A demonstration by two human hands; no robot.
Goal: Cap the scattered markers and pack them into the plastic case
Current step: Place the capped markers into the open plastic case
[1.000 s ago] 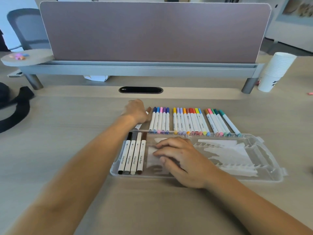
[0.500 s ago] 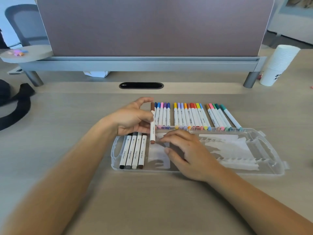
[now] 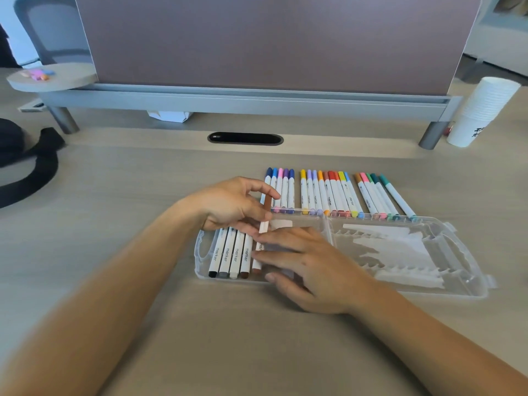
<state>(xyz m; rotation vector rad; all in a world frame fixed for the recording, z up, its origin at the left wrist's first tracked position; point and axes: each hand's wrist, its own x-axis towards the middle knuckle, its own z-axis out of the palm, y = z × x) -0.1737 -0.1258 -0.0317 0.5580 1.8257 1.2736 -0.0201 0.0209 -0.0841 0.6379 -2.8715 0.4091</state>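
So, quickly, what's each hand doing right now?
Left hand: holding the brown marker over the plastic case.
Right hand: open, fingers flat on the case, holding nothing.

"marker" runs along four white-barrelled markers (image 3: 230, 254) in the clear plastic case (image 3: 473, 284); black marks on the white paper cups (image 3: 485, 107) seem unreadable.

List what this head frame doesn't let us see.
All head view:
- Brown marker: barrel partly covered by the left hand and right hand; can't tell if it's seated in a slot.
- Plastic case: floor under the right hand is hidden.
- Loose markers: near ends blurred behind the case's far wall.
- Paper cups: print too small to read.
- Coloured bits on the round shelf: blurred.
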